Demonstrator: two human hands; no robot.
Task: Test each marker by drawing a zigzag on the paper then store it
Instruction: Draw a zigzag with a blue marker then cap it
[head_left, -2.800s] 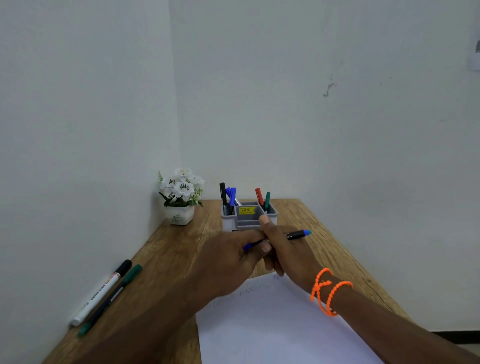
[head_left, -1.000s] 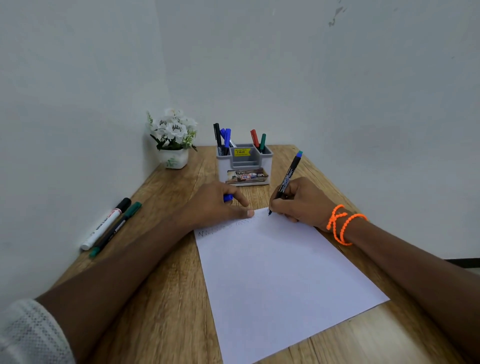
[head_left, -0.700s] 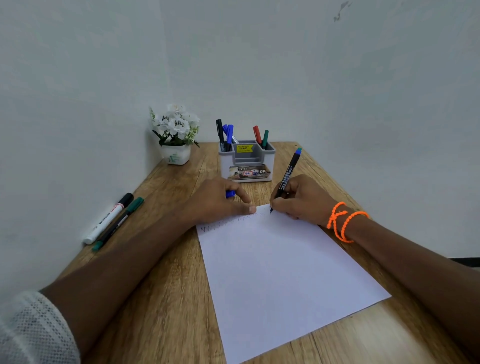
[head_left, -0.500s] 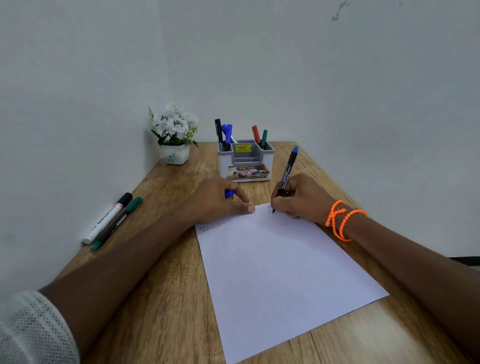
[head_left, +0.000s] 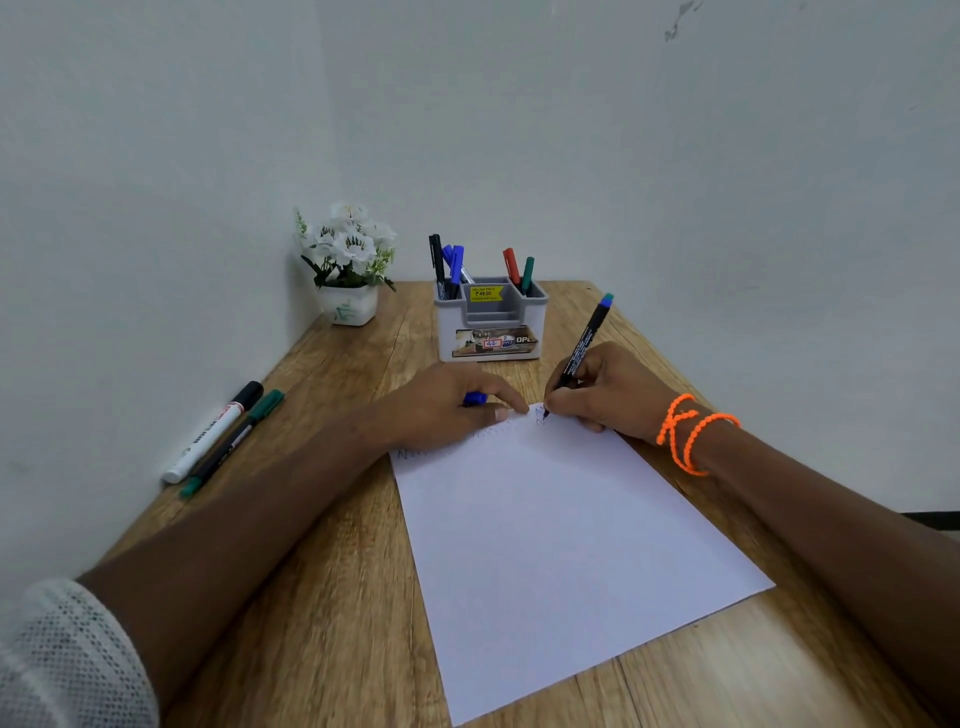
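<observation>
My right hand (head_left: 608, 392) grips a black marker with a blue end (head_left: 584, 343), its tip pressed on the far edge of the white paper (head_left: 561, 545), where a small blue zigzag shows. My left hand (head_left: 441, 405) rests on the paper's far left corner and holds the blue cap (head_left: 475, 399) between its fingers. Faint zigzag lines run along the paper's far edge. The grey and white holder (head_left: 491, 325) behind my hands has several markers standing in it. A black-capped white marker (head_left: 213, 431) and a green marker (head_left: 234, 441) lie by the left wall.
A small white pot of white flowers (head_left: 348, 265) stands in the far left corner of the wooden table (head_left: 322, 597). Walls close in the table at the left and the back. Orange bead bracelets circle my right wrist (head_left: 691, 431).
The two hands pulled the blue cap off the marker. My left hand settled on the paper with the cap. The marker tip came down and a short blue zigzag appeared.
</observation>
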